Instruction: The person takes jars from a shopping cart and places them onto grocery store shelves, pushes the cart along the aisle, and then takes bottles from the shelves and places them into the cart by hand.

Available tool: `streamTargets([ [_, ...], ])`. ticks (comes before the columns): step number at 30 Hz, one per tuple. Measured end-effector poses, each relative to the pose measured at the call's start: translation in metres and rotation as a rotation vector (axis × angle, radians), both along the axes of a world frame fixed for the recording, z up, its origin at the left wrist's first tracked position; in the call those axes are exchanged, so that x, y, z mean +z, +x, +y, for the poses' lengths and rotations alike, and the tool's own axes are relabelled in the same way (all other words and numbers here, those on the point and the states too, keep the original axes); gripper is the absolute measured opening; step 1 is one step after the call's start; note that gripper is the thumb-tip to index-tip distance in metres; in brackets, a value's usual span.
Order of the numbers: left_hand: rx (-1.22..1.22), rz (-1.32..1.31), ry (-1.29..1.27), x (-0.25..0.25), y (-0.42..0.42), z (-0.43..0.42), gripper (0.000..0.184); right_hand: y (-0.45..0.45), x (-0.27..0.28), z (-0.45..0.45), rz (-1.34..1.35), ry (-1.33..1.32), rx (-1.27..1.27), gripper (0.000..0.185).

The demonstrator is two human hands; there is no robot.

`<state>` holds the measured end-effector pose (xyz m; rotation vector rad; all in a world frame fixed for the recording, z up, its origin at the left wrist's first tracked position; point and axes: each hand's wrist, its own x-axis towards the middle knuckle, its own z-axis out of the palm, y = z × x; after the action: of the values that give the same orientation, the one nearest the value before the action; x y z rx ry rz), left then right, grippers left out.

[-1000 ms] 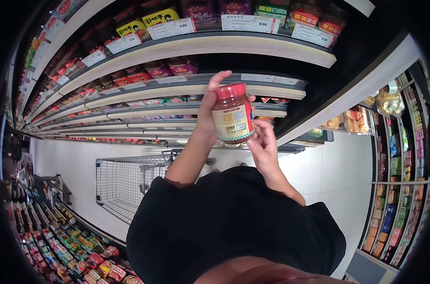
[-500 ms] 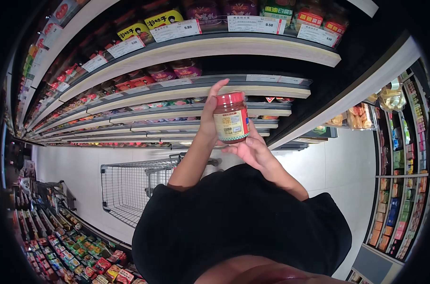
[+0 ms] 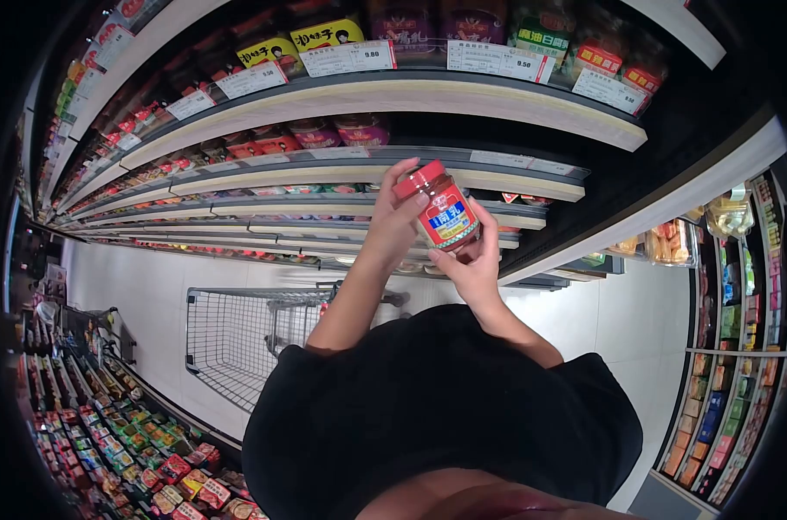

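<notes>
A glass jar [image 3: 446, 215] with a red lid and a red, blue and yellow label is held in front of the shelves, tilted, its label facing me. My left hand [image 3: 398, 217] grips its left side, with the fingers up by the lid and the thumb over the glass. Around the lower right side and base of the jar, my right hand [image 3: 478, 256] is closed, thumb at the bottom edge.
Shelves of jars with price tags [image 3: 348, 57] run across the top. A wire shopping cart [image 3: 237, 342] stands at the left on the pale floor. Packaged goods [image 3: 164, 459] fill the lower left, and more shelves [image 3: 731, 381] stand at the right.
The jar has been turned from its pale back label to its red and blue front label and now leans left. My right hand has shifted its hold, and the view has moved slightly.
</notes>
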<state>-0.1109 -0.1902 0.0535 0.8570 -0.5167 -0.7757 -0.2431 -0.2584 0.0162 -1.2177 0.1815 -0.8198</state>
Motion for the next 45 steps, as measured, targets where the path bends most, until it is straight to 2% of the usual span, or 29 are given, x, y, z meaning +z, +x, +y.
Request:
streamTargets([
  [2,-0.028,0.101,0.008,0.0,0.002,0.0,0.059,0.001,0.0,-0.001,-0.056,0.019,0.026,0.084],
  [5,-0.02,0.121,0.011,0.002,0.003,-0.002,0.06,-0.005,0.01,-0.009,0.057,0.165,0.107,0.078],
  [9,-0.036,0.097,0.019,0.002,0.007,-0.002,0.064,0.003,0.0,-0.019,0.001,0.22,0.169,0.073],
  [11,-0.076,-0.079,0.001,0.013,0.004,0.002,0.062,0.006,0.005,-0.022,0.051,0.059,0.183,0.073],
  [12,-0.075,-0.079,0.001,0.016,0.006,0.003,0.062,0.008,0.013,-0.025,0.065,0.032,0.221,0.081],
  [13,-0.086,-0.223,0.0,0.018,0.009,0.003,0.068,0.01,0.018,-0.028,0.064,0.031,0.224,0.081],
  [14,-0.097,-0.367,-0.001,0.021,0.012,0.003,0.075,0.013,0.024,-0.032,0.046,-0.079,0.239,0.083],
  [15,-0.095,-0.37,-0.002,0.026,0.014,0.004,0.075,0.015,0.03,-0.035,0.028,-0.188,0.254,0.086],
  [16,-0.067,-0.536,0.029,0.034,0.015,0.005,0.079,0.016,0.042,-0.041,0.025,-0.191,0.255,0.086],
  [17,-0.036,-0.703,0.06,0.042,0.017,0.005,0.083,0.017,0.056,-0.047,0.124,-0.404,0.222,0.088],
  [18,-0.033,-0.708,0.057,0.05,0.018,0.006,0.083,0.02,0.064,-0.051,0.222,-0.616,0.186,0.089],
  [19,0.084,-0.953,0.086,0.058,0.019,0.006,0.086,0.024,0.066,-0.053,0.217,-0.619,0.187,0.089],
  [20,0.206,-1.196,0.116,0.062,0.02,0.007,0.09,0.028,0.068,-0.054,0.168,-0.714,0.084,0.089],
  [21,0.212,-1.2,0.115,0.062,0.019,0.007,0.09,0.032,0.07,-0.056,0.117,-0.808,-0.019,0.089],
  [23,0.417,-1.401,-0.048,0.06,0.017,0.005,0.088,0.045,0.073,-0.068,0.048,-0.857,-0.043,0.088],
  [25,0.466,-1.482,-0.081,0.054,0.019,0.005,0.088,0.064,0.072,-0.081,-0.254,-1.196,-0.228,0.081],
  [26,0.58,-1.577,-0.03,0.046,0.02,0.006,0.088,0.067,0.071,-0.083,-0.274,-1.22,-0.262,0.071],
  [27,0.695,-1.668,0.021,0.039,0.021,0.006,0.088,0.073,0.07,-0.087,-0.278,-1.223,-0.26,0.071],
  [29,0.751,-1.679,0.033,0.026,0.024,0.003,0.087,0.084,0.066,-0.094,-0.328,-1.404,-0.43,0.067],
  [31,0.863,-1.657,0.106,0.016,0.027,0.001,0.084,0.088,0.063,-0.096,-0.309,-1.419,-0.468,0.065],
  [34,0.882,-1.528,0.198,0.008,0.03,-0.007,0.074,0.091,0.057,-0.097,-0.095,-1.421,-0.49,0.067],
  [35,0.887,-1.526,0.198,0.008,0.033,-0.009,0.074,0.091,0.056,-0.095,-0.098,-1.424,-0.488,0.067],
  [37,0.819,-1.501,0.164,0.014,0.039,-0.016,0.071,0.093,0.057,-0.093,0.149,-1.283,-0.428,0.071],
  [38,0.821,-1.486,0.149,0.017,0.039,-0.02,0.062,0.096,0.056,-0.094,0.211,-1.25,-0.432,0.067],
  [39,0.823,-1.482,0.15,0.017,0.041,-0.024,0.062,0.098,0.063,-0.095,0.211,-1.253,-0.429,0.067],
  [41,0.864,-1.638,0.28,0.016,0.044,-0.029,0.053,0.099,0.085,-0.097,0.674,-0.988,-0.154,0.06],
  [42,0.866,-1.636,0.279,0.017,0.043,-0.031,0.053,0.097,0.09,-0.099,0.61,-1.069,-0.193,0.052],
  [45,0.794,-1.554,0.363,0.022,0.039,-0.035,0.046,0.096,0.103,-0.106,0.65,-1.148,-0.135,0.048],
])
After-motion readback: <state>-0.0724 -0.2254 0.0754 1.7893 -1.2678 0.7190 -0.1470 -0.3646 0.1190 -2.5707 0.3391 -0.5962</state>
